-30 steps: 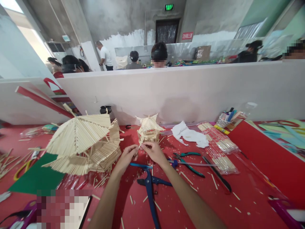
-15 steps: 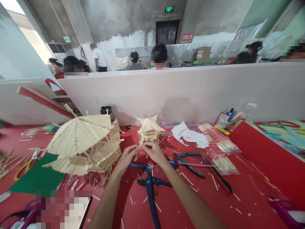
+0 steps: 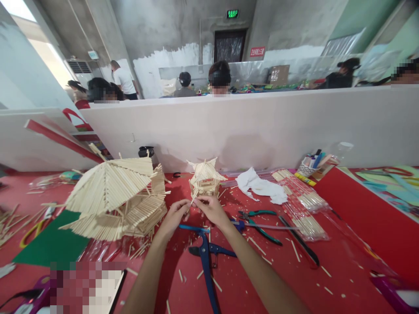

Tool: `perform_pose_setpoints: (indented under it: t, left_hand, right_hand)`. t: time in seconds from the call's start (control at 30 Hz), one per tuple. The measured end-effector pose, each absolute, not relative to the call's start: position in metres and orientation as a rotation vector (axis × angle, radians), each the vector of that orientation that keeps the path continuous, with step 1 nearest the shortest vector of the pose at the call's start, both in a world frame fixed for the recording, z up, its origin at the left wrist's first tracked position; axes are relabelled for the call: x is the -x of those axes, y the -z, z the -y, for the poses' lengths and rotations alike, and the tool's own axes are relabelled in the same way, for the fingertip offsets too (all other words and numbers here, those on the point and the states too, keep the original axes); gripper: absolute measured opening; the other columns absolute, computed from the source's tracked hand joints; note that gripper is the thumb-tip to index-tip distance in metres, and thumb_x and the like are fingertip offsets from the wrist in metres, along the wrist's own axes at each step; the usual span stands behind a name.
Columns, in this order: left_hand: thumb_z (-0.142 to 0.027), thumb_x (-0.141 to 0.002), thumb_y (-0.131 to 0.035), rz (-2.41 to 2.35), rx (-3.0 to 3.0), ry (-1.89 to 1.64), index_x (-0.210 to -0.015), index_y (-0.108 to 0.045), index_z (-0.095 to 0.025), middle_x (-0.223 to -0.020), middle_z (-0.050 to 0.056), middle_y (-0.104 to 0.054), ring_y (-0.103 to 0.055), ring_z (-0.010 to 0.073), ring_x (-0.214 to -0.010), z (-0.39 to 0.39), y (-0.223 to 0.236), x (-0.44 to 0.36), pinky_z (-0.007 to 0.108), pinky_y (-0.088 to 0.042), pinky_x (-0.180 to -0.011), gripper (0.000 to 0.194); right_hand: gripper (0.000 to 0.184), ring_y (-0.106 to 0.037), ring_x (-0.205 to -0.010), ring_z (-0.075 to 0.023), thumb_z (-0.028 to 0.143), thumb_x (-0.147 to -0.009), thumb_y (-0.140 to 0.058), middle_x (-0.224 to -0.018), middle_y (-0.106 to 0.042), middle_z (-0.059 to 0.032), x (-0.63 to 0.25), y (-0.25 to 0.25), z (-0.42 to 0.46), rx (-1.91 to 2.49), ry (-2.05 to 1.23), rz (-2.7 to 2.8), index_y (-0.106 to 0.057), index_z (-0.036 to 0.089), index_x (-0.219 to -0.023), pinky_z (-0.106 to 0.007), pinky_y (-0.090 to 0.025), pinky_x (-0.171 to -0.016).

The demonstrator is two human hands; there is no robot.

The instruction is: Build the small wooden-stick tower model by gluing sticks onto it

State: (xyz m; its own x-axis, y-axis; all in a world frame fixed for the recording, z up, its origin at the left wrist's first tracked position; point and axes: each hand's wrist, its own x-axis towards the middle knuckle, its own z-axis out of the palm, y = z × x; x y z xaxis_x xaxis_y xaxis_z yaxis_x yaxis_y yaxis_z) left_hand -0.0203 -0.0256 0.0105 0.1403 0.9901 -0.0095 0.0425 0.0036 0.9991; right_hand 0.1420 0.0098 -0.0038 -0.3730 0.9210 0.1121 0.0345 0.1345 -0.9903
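Note:
My left hand [image 3: 177, 214] and my right hand [image 3: 210, 208] meet in front of a small pavilion model [image 3: 205, 176] made of pale wooden sticks. Both are closed, fingertips pinching short wooden sticks [image 3: 194, 197] between them; how many is too small to tell. Left of my hands stands a larger stick-built pavilion model [image 3: 111, 185] with a wide sloping roof. Below my hands, on the red table, lies a blue-handled cutter [image 3: 205, 253]. Green-handled pliers [image 3: 263, 224] rest right of my right wrist.
Bagged sticks [image 3: 307, 213], a crumpled white tissue [image 3: 260, 185], a black-handled knife [image 3: 303, 246] and a pen basket [image 3: 312, 163] lie to the right. A green sheet [image 3: 54, 244] is at left. A white partition [image 3: 248, 126] closes off the back; several people sit beyond it.
My hands stay in nearly the same pinch before the small pavilion. Behind the partition, a standing person in white has shifted left.

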Motion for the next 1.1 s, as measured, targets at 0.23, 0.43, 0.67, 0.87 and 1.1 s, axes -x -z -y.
perform_pose_setpoints:
  t: [0.23,0.43,0.67,0.87,1.1]
  left_hand:
    - [-0.043,-0.08,-0.058,-1.139,-1.292,-1.084,-0.082,-0.065,-0.013,-0.049,-0.007,-0.041,-0.034,0.0071,-0.045,0.024,-0.007,0.021,0.021,-0.025,-0.049,0.03]
    - [-0.041,-0.081,-0.057,-1.124,-1.297,-1.085,-0.083,-0.064,-0.013,-0.049,-0.007,-0.041,-0.033,0.007,-0.045,0.023,-0.005,0.022,0.021,-0.024,-0.049,0.028]
    - [-0.041,-0.081,-0.057,-1.13,-1.3,-1.089,-0.083,-0.065,-0.013,-0.049,-0.007,-0.041,-0.033,0.0073,-0.045,0.024,-0.008,0.02,0.021,-0.024,-0.05,0.029]
    - [-0.041,-0.08,-0.057,-1.117,-1.304,-1.092,-0.083,-0.064,-0.013,-0.048,-0.007,-0.04,-0.033,0.0071,-0.045,0.024,-0.01,0.02,0.021,-0.025,-0.05,0.029]
    - [-0.042,-0.079,-0.058,-1.145,-1.294,-1.086,-0.08,-0.063,-0.014,-0.049,-0.007,-0.042,-0.034,0.0076,-0.046,0.024,-0.01,0.02,0.022,-0.025,-0.05,0.028]
  right_hand:
    - [0.039,-0.048,-0.044,-0.0077,0.05,-0.084,-0.057,-0.07,-0.066,-0.0024,-0.142,0.001,-0.009,0.968,-1.342,1.571,-0.072,0.013,-0.085,-0.02,-0.041,-0.043]
    - [0.039,-0.047,-0.042,-0.0073,0.051,-0.083,-0.059,-0.065,-0.064,-0.0009,-0.141,0.002,-0.009,0.98,-1.346,1.567,-0.072,0.014,-0.082,-0.02,-0.039,-0.042]
    - [0.039,-0.047,-0.044,-0.0072,0.049,-0.083,-0.058,-0.072,-0.067,-0.0029,-0.141,0.004,-0.009,0.969,-1.355,1.553,-0.072,0.013,-0.086,-0.02,-0.04,-0.043]
    - [0.037,-0.045,-0.046,-0.0078,0.048,-0.08,-0.061,-0.068,-0.066,-0.0017,-0.138,0.003,-0.009,0.989,-1.441,1.445,-0.072,0.013,-0.085,-0.02,-0.038,-0.044]
    - [0.032,-0.046,-0.047,-0.0086,0.041,-0.083,-0.058,-0.063,-0.062,-0.0002,-0.154,-0.008,-0.013,1.045,-1.392,1.684,-0.072,0.013,-0.089,-0.02,-0.036,-0.046]
